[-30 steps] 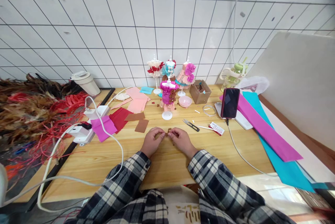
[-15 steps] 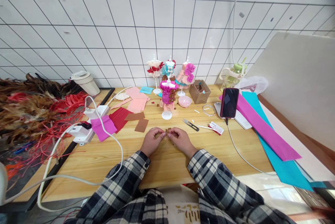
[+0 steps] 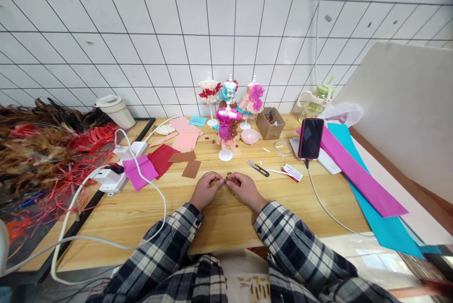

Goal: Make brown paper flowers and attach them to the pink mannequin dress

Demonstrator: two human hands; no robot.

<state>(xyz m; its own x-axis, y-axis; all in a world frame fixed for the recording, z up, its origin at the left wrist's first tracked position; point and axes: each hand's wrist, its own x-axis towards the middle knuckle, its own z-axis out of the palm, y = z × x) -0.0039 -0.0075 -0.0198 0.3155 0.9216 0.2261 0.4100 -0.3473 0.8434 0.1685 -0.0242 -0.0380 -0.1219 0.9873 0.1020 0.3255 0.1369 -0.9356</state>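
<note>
My left hand [image 3: 207, 189] and my right hand [image 3: 245, 189] meet fingertip to fingertip over the wooden table [image 3: 226, 227]. Both pinch a small piece of brown paper [image 3: 228, 177], mostly covered by the fingers. Beyond them stands a mini dress form [image 3: 227, 128] in magenta, brown and pink paper on a round white base. Brown paper pieces [image 3: 191, 169] lie to the left of it, beside dark red paper [image 3: 161, 159]. Small black snips [image 3: 258, 168] rest just past my right hand.
Three more dressed forms, one in white and red [image 3: 210, 93], stand near the wall. A pink bowl [image 3: 249, 137], cardboard box [image 3: 271, 123] and propped phone [image 3: 310, 138] are to the right. White cables [image 3: 165, 204] loop across the left side.
Both hands hold nearly the same place. Less of the brown paper shows between the fingertips, and the view has shifted very slightly.
</note>
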